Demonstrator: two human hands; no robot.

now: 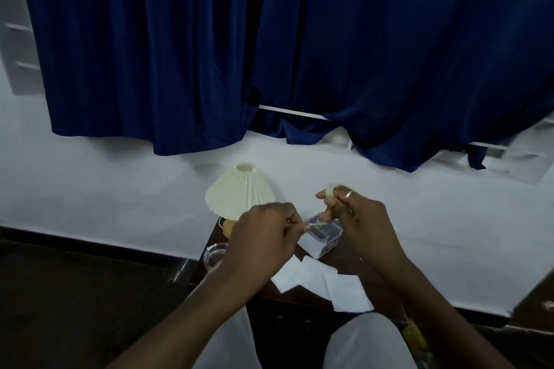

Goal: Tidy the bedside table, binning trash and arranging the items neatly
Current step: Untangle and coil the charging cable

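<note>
Our left hand (263, 237) is curled, its thumb and forefinger pinching one end of a thin pale strip (311, 223). Our right hand (356, 216) is curled as well and seems to hold the other end, with a pale loop (331, 189) over a raised fingertip. We cannot tell whether strip and loop are one piece, or whether it is a band or a scrap of wrapper.

Both hands hang above the dark bedside table (343, 262), directly over a clear plastic box (322, 241).

The first risk, as we judge it, lies in the pinch. The strip looks taut between the hands, so if either end slips it could spring away or drop into the box, where trash would mix with things worth keeping.

Near the box on the near side lie three white paper squares (347, 292), loosely overlapped, the rightmost one jutting past the table's near edge. A brush of our right forearm, or a draught from a quick move, could send them to the floor.

To the left sits a glass dish (213, 255) close under our left wrist, and at the far left stands a lamp (239, 190) with a pleated shade. A careless swing of the left elbow could knock either one.

No bin shows in view, so carrying the strip off means turning away from the table blind.
</note>
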